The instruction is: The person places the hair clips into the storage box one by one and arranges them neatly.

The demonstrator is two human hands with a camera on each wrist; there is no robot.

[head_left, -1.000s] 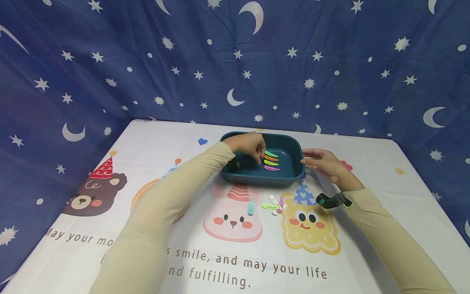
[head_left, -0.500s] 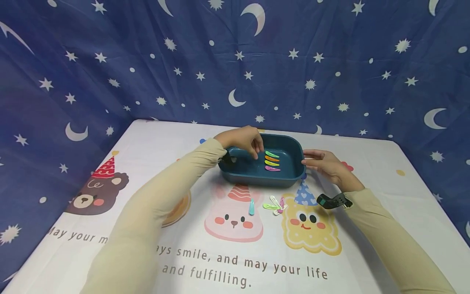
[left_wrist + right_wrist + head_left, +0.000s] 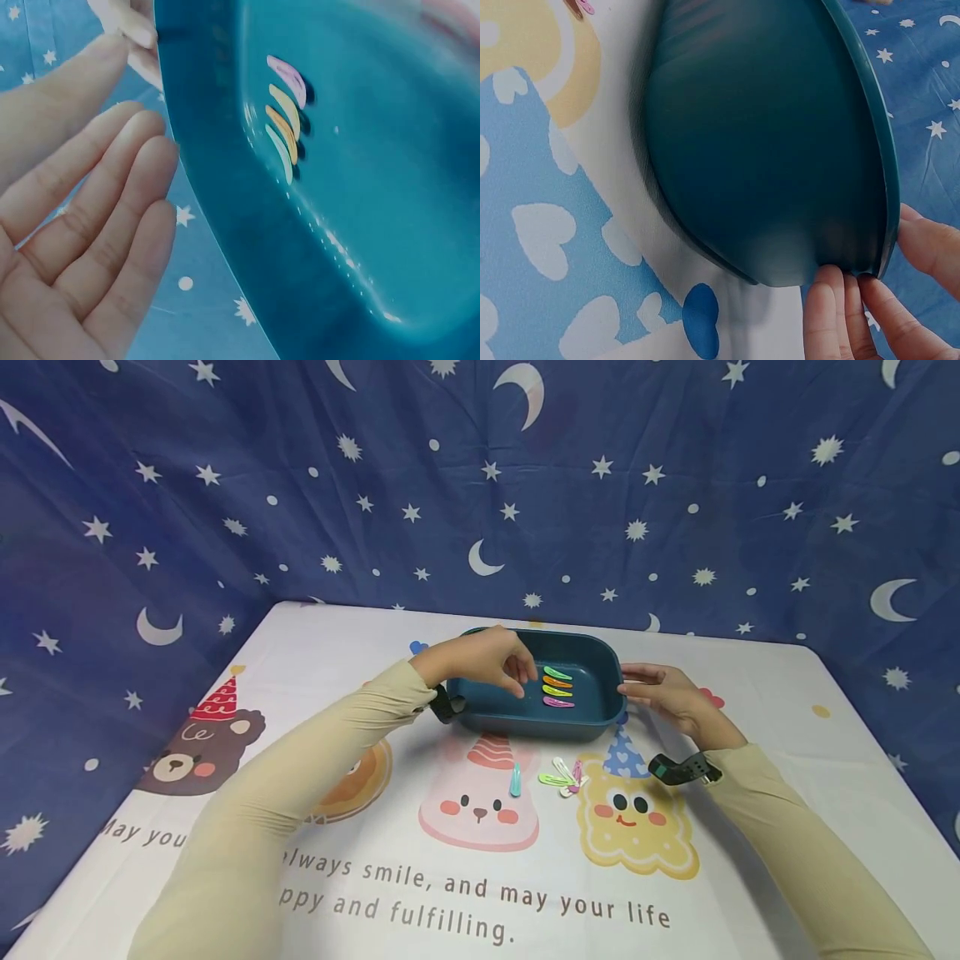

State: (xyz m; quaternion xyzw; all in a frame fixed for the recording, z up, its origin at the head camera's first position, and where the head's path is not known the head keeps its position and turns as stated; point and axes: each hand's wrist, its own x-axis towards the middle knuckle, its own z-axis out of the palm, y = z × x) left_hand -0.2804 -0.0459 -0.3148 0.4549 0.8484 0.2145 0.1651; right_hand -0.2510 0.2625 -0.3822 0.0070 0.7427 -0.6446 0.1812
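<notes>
A dark teal rectangular basin (image 3: 517, 725) stands towards the back of the table. Inside it, a green snap hair clip (image 3: 557, 672), an orange clip (image 3: 557, 682), a yellow clip (image 3: 557, 692) and a pink clip (image 3: 558, 702) lie in a row. Over the basin's left half hovers my left hand (image 3: 495, 658); its fingers are relaxed and nothing is between them, as the left wrist view shows. My right hand (image 3: 663, 697) pinches the basin's right rim, thumb on one side and fingers (image 3: 821, 307) against the outer wall.
In front of the basin lies a blue hair clip (image 3: 515, 780). To its right is a loose cluster of green, white and pink hair clips (image 3: 564, 777). A printed white cloth (image 3: 360, 652) covers the table, and a blue starry curtain (image 3: 375, 468) hangs behind.
My left hand has drawn back leftward from the row of clips, and its fingers have loosened. My right hand stays at the rim. The clips in the basin keep their places.
</notes>
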